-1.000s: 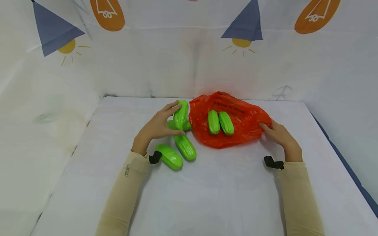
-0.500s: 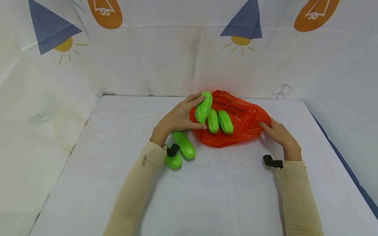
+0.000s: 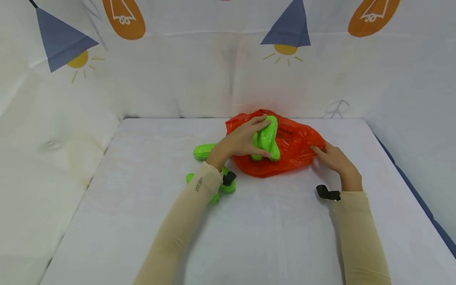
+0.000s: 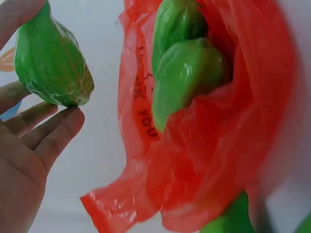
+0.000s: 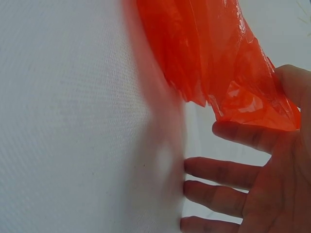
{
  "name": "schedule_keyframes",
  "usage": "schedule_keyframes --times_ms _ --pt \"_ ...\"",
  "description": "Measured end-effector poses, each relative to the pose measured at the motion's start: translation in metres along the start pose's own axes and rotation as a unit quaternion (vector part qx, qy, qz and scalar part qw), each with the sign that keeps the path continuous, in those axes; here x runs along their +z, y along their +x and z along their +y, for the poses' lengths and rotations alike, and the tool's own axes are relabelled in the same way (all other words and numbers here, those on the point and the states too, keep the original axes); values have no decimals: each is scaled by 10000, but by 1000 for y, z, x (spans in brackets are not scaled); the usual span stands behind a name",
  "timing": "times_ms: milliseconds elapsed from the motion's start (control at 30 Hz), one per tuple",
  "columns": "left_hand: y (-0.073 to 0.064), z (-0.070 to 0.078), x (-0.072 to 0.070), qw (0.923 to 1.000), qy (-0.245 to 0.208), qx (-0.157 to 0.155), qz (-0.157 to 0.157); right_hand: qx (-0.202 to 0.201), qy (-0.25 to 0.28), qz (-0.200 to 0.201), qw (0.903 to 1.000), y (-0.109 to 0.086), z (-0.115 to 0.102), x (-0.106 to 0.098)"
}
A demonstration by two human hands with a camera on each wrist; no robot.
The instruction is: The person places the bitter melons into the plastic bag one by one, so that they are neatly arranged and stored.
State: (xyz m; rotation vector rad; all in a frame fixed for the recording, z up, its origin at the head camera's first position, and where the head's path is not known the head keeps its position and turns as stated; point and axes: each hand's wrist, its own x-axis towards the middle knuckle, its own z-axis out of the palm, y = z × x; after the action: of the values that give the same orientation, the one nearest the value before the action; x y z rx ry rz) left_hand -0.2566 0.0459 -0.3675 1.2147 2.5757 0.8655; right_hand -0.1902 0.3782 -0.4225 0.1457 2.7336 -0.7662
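My left hand (image 3: 242,140) grips a green gourd (image 4: 53,58) with a glossy, film-like surface, thumb on one side and fingers on the other. It holds the gourd over the red plastic bag (image 3: 299,136), which lies partly crumpled at the back of the table. Two more gourds rest on the bag; the left wrist view shows one of these gourds (image 4: 187,73) beside the other, with red plastic around them. At the bag's right end, my right hand (image 3: 335,160) pinches its edge between thumb and index finger, the other fingers extended.
Left of the bag lies another green gourd (image 3: 204,151). Nearer the front, further gourds (image 3: 229,187) are partly hidden under my left wrist and sleeve. Behind the white table (image 3: 278,237) hangs a printed white cloth (image 3: 199,71).
The left hand has lifted a gourd from the pile and carried it right, over the two gourds on the bag. The right hand keeps its grip on the bag's edge, nearly still.
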Motion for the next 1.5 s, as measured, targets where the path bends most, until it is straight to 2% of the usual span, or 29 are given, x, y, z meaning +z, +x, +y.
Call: schedule_keyframes --times_ms 467,667,900,1067,1267,1500 --pt "29 7 10 9987 97 -227 -440 -80 -79 11 9999 2 -2 0" --pt "47 4 26 9981 165 -326 -493 17 -67 -26 10000 2 -2 0" --pt "61 6 45 9938 672 -526 -715 -43 -80 23 10000 4 0 0" --pt "66 11 57 9903 949 -520 -870 -67 -108 42 9999 4 -1 0" --pt "65 13 63 9865 1052 -784 -978 -22 -156 29 9999 4 -2 0" --pt "65 16 69 9827 1209 -947 -1037 -27 -173 19 9998 3 -2 -1"
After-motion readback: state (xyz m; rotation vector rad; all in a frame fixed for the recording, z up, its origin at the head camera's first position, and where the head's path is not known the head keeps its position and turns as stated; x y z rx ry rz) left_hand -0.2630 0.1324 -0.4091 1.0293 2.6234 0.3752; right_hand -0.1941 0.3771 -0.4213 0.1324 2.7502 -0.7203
